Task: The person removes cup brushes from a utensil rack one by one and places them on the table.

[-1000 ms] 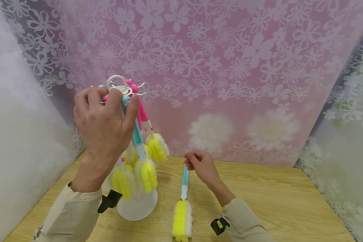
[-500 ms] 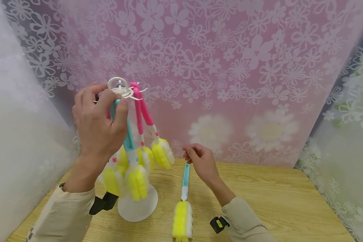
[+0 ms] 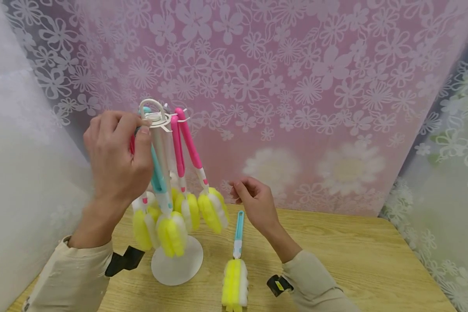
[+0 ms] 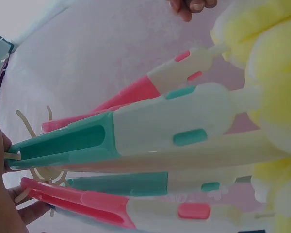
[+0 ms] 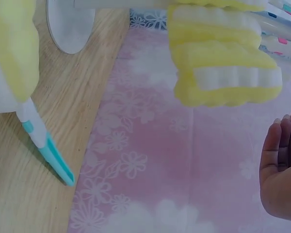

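A white rotating rack (image 3: 177, 264) stands on the table at left, its ringed top (image 3: 156, 119) hung with sponge bottle brushes. My left hand (image 3: 115, 160) grips the rack's top at the hooks, thumb and index by the upper end of a teal-handled brush (image 3: 160, 177). In the left wrist view a hook passes through that teal handle (image 4: 63, 141). Two pink-handled brushes (image 3: 191, 149) hang on the right side. My right hand (image 3: 257, 203), loosely curled and holding nothing, hovers beyond another teal-handled bottle brush (image 3: 235, 281) lying on the table.
The wooden table (image 3: 335, 255) extends right of the loose brush. A pink floral curtain (image 3: 281, 86) stands behind it, with pale sheets (image 3: 23, 130) at the sides. The hanging yellow-and-white sponge heads (image 5: 228, 73) swing close to my right hand.
My left hand has moved left, and the rack's top has turned, carrying the teal brush left and the pink ones forward and right. My right hand has risen slightly away from the loose brush.
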`<state>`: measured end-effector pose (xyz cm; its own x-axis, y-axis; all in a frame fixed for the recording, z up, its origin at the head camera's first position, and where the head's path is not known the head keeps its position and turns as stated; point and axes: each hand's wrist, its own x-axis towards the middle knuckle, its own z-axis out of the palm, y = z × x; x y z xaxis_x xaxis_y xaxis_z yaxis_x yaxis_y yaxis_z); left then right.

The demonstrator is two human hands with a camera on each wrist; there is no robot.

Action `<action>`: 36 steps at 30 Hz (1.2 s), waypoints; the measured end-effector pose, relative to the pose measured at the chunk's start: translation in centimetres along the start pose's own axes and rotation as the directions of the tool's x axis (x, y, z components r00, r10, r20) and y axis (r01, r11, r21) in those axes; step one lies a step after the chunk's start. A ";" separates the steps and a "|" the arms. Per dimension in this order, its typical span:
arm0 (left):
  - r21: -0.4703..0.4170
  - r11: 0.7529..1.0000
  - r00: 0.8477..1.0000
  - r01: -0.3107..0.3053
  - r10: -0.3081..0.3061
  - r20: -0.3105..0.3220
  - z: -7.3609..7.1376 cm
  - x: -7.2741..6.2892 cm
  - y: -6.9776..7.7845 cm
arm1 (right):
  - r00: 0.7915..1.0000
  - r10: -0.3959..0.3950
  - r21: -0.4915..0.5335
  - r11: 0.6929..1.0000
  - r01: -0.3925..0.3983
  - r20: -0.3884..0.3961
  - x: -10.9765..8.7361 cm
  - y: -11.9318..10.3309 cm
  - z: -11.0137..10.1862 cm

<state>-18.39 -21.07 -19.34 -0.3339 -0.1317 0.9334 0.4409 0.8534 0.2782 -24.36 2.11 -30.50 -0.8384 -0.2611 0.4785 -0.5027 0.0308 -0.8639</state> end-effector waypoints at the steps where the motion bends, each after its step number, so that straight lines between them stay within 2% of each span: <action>1: -0.001 1.000 1.000 -0.012 0.012 -0.004 -0.1 0.1 -0.1 | 1.000 -0.009 -0.001 1.000 0.009 0.001 0.1 0.3 0.1; 5: 0.008 0.998 0.998 -0.066 0.066 0.007 -0.4 0.3 -0.4 | 0.998 -0.066 -0.001 0.998 0.066 0.015 0.2 0.5 0.7; 11: -0.025 0.997 0.996 -0.068 0.069 0.051 -0.6 0.3 -0.6 | 0.988 -0.144 0.044 0.989 0.142 0.052 0.1 -0.9 2.0; 16: -0.030 0.994 0.992 -0.101 0.103 0.076 -0.8 0.4 -0.6 | 0.979 -0.188 0.095 0.979 0.180 0.080 0.0 -2.4 3.2; 20: -0.027 0.996 0.992 -0.083 0.085 0.088 -0.8 0.4 -0.5 | 0.968 -0.215 0.077 0.976 0.206 0.130 0.0 -3.2 4.0; 24: -0.031 0.999 0.995 -0.040 0.043 0.090 -0.7 0.4 -0.5 | 0.962 -0.208 0.007 0.978 0.210 0.178 0.1 -3.2 4.8; 28: -0.034 0.999 0.996 -0.002 0.005 0.092 -0.6 0.4 -0.5 | 0.963 -0.191 -0.052 0.977 0.204 0.193 0.4 -3.0 5.6; 32: -0.025 1.000 0.997 0.002 0.000 0.075 -0.2 0.4 -0.5 | 0.973 -0.169 -0.117 0.975 0.188 0.156 0.6 -2.9 6.1; 36: -0.038 0.999 0.998 0.008 -0.005 0.061 0.1 0.3 -0.6 | 0.983 -0.136 -0.122 0.981 0.151 0.127 0.9 -2.7 6.3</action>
<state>-18.81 -21.55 -19.28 -0.3861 -0.1054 0.9164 0.4698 0.8325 0.2937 -22.44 -4.33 -28.77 -0.7287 -0.3830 0.5677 -0.6457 0.1081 -0.7559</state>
